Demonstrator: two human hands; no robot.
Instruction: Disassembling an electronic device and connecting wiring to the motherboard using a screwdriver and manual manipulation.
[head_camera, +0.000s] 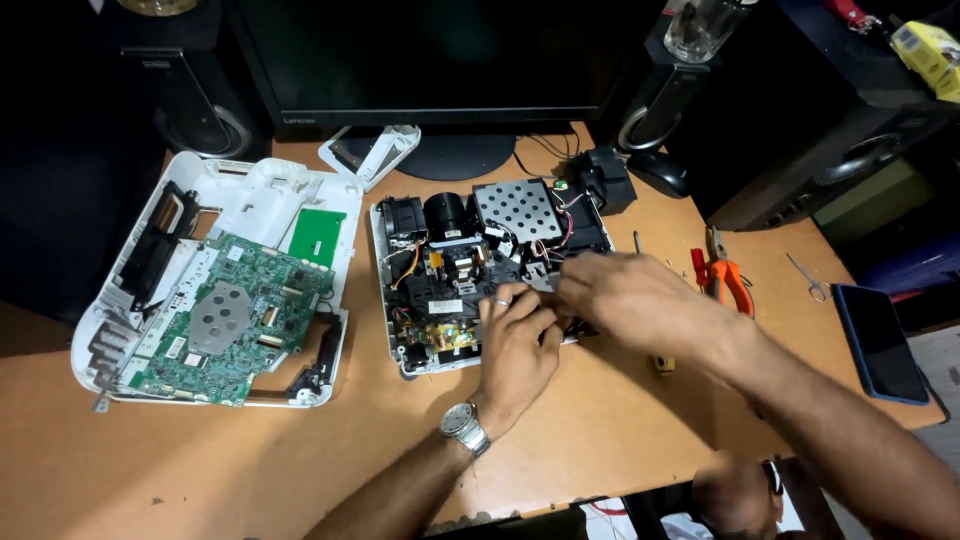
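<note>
An opened projector chassis (440, 275) lies on the wooden desk, showing a black lens, coloured wires and a perforated metal plate (517, 209). My left hand (515, 345), with a ring and a wristwatch, rests on the chassis's near right part with its fingers curled onto the components. My right hand (625, 295) reaches in from the right and touches the same spot beside the left fingers; whether it pinches a small part is hidden. To the left lies the white top cover (255, 195), upside down, with a green circuit board (235, 315) on it.
A monitor stand (455, 155) and speakers (195, 115) stand at the back. Orange-handled pliers (730, 280), a red-handled tool (699, 268), small scissors (810, 280) and a dark phone (880, 345) lie at the right. A black mouse (660, 172) and black adapter (605, 180) sit behind the chassis.
</note>
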